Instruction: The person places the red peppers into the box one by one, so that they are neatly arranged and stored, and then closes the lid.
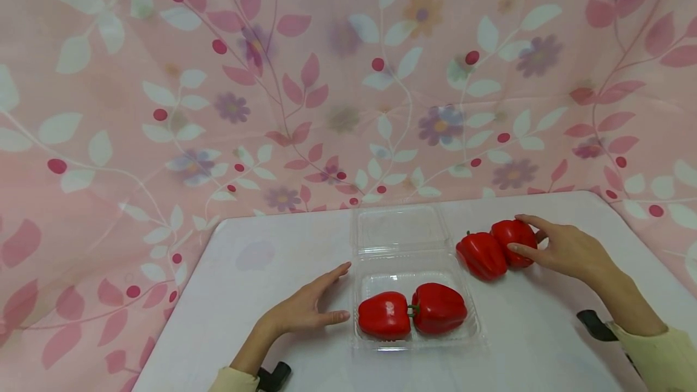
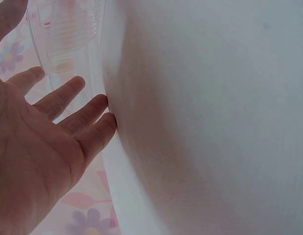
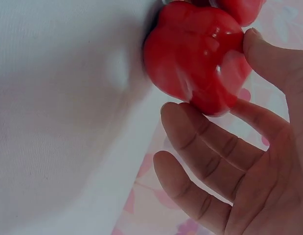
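Note:
On the white table a clear plastic clamshell box (image 1: pixel 362 271) lies with its lid folded back, and two red bell peppers (image 1: pixel 383 316) (image 1: pixel 439 308) lie in its base, stems facing. To the right of the box two more red bell peppers sit side by side, a left one (image 1: pixel 481 256) and a right one (image 1: pixel 513 243). My right hand (image 1: pixel 572 250) pinches the right one between thumb (image 3: pixel 268 58) and index finger, the other fingers spread below. My left hand (image 1: pixel 302 307) is held beside the box's left edge, fingers extended, holding nothing.
The white tabletop (image 1: pixel 245 283) spreads around the box, its far edge against a pink floral cloth (image 1: pixel 327 77). Dark wrist straps show at the left sleeve (image 1: pixel 234 380) and the right sleeve (image 1: pixel 653 352).

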`<state>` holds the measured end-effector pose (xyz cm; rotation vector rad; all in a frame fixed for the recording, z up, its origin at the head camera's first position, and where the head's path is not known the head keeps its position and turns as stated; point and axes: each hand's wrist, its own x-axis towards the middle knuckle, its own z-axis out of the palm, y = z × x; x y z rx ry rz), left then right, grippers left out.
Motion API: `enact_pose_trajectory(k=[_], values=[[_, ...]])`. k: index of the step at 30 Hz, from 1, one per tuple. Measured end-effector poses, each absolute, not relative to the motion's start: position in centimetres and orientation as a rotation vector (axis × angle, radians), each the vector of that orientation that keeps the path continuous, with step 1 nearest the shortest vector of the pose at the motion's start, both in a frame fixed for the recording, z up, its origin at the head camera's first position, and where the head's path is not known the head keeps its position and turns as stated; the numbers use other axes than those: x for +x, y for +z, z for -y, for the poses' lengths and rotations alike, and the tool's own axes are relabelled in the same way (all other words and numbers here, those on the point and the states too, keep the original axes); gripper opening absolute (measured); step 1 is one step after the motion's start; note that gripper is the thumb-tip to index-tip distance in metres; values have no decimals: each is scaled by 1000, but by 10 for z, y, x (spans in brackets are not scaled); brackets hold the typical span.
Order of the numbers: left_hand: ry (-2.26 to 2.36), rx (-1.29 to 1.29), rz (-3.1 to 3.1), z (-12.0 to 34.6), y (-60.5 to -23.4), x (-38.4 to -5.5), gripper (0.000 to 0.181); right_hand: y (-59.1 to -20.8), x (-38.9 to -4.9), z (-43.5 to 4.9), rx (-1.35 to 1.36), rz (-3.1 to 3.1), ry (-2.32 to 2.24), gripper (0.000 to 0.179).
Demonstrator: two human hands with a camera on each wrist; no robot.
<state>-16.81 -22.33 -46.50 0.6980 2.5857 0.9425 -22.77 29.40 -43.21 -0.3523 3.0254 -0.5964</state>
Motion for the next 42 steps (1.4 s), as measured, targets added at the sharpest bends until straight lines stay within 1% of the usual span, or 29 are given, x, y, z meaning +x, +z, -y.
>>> enact_pose_trajectory(k=[6,17,29,33,42], values=[[946,711,-2588,223,-466,-169,91,-432,-229,-298,-329,-3031,-596,84],[961,706,-2574,223,-465,-168,90,-428,-224,-303,-180,-3034,-589,80],[964,713,-2578,223,-465,-168,91,-428,-221,-312,-134,-3070,-583,77],[972,718,-2576,223,-466,-167,91,-426,-222,-315,-171,-3092,-567,82],[965,717,-2579,223,-465,-167,91,-421,-227,-319,-282,-3102,-564,99]])
